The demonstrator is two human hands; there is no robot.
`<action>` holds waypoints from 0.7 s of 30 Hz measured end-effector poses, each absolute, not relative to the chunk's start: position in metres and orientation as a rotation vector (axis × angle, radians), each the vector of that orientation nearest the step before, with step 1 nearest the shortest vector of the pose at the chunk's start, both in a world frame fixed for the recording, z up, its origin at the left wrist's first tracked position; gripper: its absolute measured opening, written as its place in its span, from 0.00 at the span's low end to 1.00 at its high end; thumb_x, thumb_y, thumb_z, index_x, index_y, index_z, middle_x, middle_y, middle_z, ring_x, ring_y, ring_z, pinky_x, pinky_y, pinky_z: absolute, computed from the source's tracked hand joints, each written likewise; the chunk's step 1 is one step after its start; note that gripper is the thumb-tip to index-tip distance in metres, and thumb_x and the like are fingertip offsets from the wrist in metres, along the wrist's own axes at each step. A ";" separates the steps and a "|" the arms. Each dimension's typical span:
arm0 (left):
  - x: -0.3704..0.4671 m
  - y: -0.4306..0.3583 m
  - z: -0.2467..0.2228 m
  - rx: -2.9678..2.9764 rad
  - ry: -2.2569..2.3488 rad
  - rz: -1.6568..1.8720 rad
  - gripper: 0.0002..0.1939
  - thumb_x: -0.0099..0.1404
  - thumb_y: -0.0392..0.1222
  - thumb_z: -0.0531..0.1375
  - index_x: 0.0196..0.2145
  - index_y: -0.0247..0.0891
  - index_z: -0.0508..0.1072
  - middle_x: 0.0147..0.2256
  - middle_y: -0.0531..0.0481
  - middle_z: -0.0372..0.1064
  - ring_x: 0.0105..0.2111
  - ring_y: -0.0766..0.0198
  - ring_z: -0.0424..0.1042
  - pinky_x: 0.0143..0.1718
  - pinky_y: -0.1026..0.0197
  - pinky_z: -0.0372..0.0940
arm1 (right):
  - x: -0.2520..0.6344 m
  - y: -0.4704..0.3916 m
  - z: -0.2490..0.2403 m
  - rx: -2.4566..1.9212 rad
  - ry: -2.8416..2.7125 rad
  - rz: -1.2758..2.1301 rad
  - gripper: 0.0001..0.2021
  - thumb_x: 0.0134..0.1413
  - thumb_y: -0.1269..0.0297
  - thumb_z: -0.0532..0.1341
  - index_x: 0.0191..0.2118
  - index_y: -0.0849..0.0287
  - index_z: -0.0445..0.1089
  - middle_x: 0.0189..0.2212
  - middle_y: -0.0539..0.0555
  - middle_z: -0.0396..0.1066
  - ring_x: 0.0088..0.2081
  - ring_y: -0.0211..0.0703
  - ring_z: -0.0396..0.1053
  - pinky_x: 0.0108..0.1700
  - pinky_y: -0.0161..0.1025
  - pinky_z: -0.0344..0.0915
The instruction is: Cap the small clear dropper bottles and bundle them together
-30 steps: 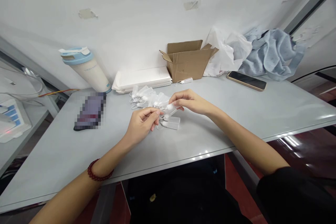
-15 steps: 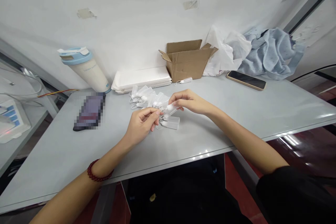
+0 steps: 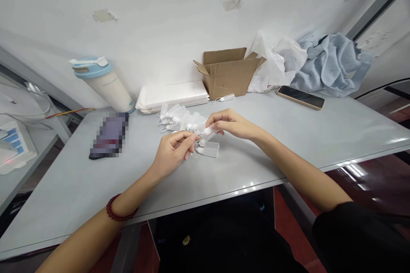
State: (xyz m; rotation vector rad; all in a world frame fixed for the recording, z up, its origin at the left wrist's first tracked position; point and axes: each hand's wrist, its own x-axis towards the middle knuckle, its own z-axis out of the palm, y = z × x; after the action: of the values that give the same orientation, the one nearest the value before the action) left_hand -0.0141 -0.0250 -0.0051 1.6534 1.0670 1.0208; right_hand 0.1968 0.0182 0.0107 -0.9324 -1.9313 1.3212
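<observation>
My right hand (image 3: 231,123) is closed, thumb and fingers pinching a small clear plastic bottle with a white top (image 3: 207,131). Close to the tip of that bottle, my left hand (image 3: 175,149) is closed in a pinch; whatever lies between its fingertips is too small to make out. A loose pile of similar small bottles (image 3: 174,113) lies on the table just behind my hands. One more bottle (image 3: 209,150) lies on its side below the held one.
Behind the pile are a stack of white packets (image 3: 173,96), an open cardboard box (image 3: 227,79) and a single bottle (image 3: 227,98). A tumbler (image 3: 110,87) and a dark pouch-like item (image 3: 110,136) are left; a phone (image 3: 301,97), plastic bag (image 3: 278,59) and blue cloth (image 3: 333,66) right.
</observation>
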 end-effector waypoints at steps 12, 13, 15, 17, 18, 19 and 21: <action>-0.015 -0.027 -0.009 1.647 1.084 1.008 0.11 0.64 0.42 0.58 0.28 0.35 0.75 0.19 0.55 0.65 0.15 0.73 0.59 0.18 0.67 0.57 | 0.194 0.017 0.003 -0.912 -1.963 1.284 0.07 0.51 0.68 0.55 0.31 0.62 0.71 0.27 0.49 0.68 0.27 0.34 0.59 0.29 0.33 0.56; -0.015 -0.027 -0.009 1.645 1.088 1.008 0.11 0.64 0.42 0.58 0.27 0.35 0.75 0.19 0.55 0.65 0.15 0.73 0.59 0.18 0.67 0.57 | 0.194 0.017 0.002 -0.898 -1.966 1.276 0.07 0.51 0.68 0.55 0.31 0.62 0.71 0.27 0.49 0.68 0.27 0.33 0.59 0.29 0.33 0.56; -0.015 -0.027 -0.010 1.643 1.098 1.007 0.11 0.64 0.42 0.58 0.26 0.35 0.75 0.19 0.55 0.65 0.15 0.73 0.60 0.18 0.67 0.57 | 0.193 0.016 0.001 -0.869 -1.971 1.262 0.07 0.51 0.69 0.55 0.31 0.62 0.70 0.27 0.49 0.68 0.28 0.33 0.59 0.31 0.33 0.57; -0.015 -0.028 -0.010 1.646 1.102 1.006 0.12 0.64 0.42 0.58 0.26 0.35 0.74 0.19 0.55 0.65 0.15 0.73 0.60 0.18 0.68 0.57 | 0.191 0.016 0.000 -0.851 -1.972 1.255 0.07 0.51 0.70 0.55 0.31 0.62 0.70 0.27 0.49 0.67 0.28 0.33 0.59 0.32 0.33 0.57; -0.015 -0.028 -0.010 1.649 1.103 1.007 0.12 0.64 0.42 0.58 0.26 0.35 0.74 0.19 0.55 0.65 0.15 0.73 0.60 0.18 0.68 0.57 | 0.191 0.015 0.000 -0.849 -1.972 1.252 0.07 0.50 0.70 0.54 0.31 0.62 0.69 0.27 0.49 0.67 0.28 0.33 0.59 0.33 0.33 0.57; -0.015 -0.028 -0.010 1.651 1.103 1.008 0.12 0.64 0.42 0.58 0.26 0.35 0.74 0.19 0.55 0.65 0.15 0.73 0.60 0.18 0.68 0.57 | 0.190 0.015 0.000 -0.850 -1.972 1.247 0.06 0.50 0.70 0.54 0.31 0.62 0.69 0.27 0.48 0.67 0.28 0.33 0.59 0.33 0.34 0.57; -0.015 -0.028 -0.010 1.653 1.105 1.014 0.11 0.64 0.43 0.58 0.27 0.35 0.75 0.19 0.55 0.65 0.15 0.73 0.60 0.18 0.68 0.57 | 0.189 0.014 0.000 -0.858 -1.974 1.234 0.06 0.49 0.69 0.55 0.30 0.62 0.68 0.27 0.48 0.66 0.29 0.34 0.60 0.34 0.34 0.57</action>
State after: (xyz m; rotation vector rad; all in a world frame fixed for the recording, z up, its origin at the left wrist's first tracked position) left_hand -0.0147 -0.0278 -0.0103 1.6532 1.1048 1.0135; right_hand 0.1888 0.0141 0.0003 -0.8576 -1.9742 1.2338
